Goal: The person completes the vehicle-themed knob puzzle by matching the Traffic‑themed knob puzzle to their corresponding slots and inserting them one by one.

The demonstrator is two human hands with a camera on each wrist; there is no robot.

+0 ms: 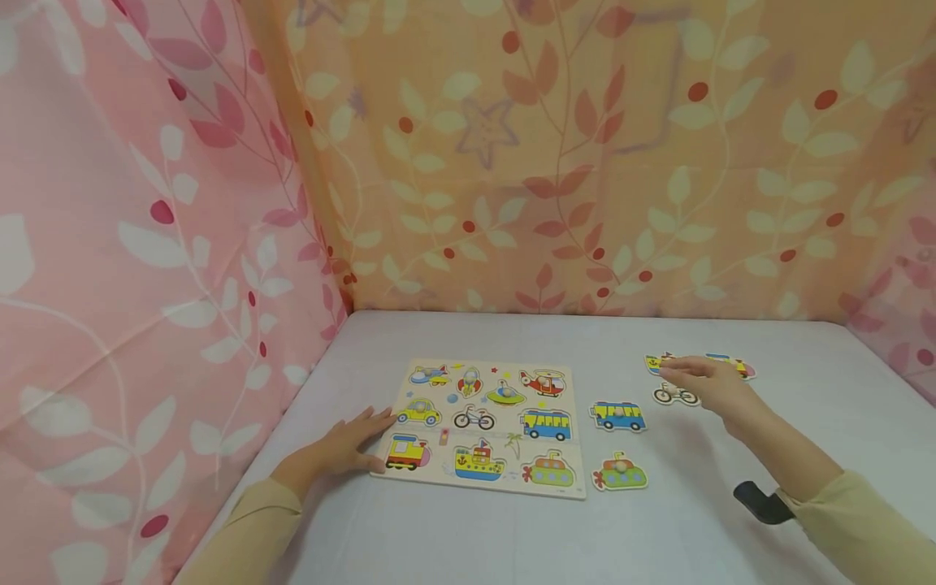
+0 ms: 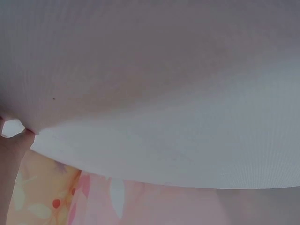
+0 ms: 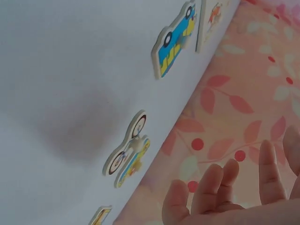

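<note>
So far, 5 pcs look set in the board (image 1: 439,471), low mid of frame: plane (image 1: 424,375), rocket (image 1: 470,382), saucer (image 1: 506,394), copter (image 1: 543,382), car (image 1: 418,413). Prob. 5 to go: bus (image 1: 618,416), sub (image 1: 620,472), bike (image 1: 674,394), boat (image 1: 653,365), train (image 1: 740,367), all lower right. R hand (image 1: 705,386) is up over the bike, fingers loose, w/ nothing in it. L hand (image 1: 351,443) rests at the board's left edge, fingers out, not gripping.

Head view faces forward and down; wrist views look closer across the table (image 1: 504,540); head and right wrist share the bicycle piece (image 1: 674,396).
</note>
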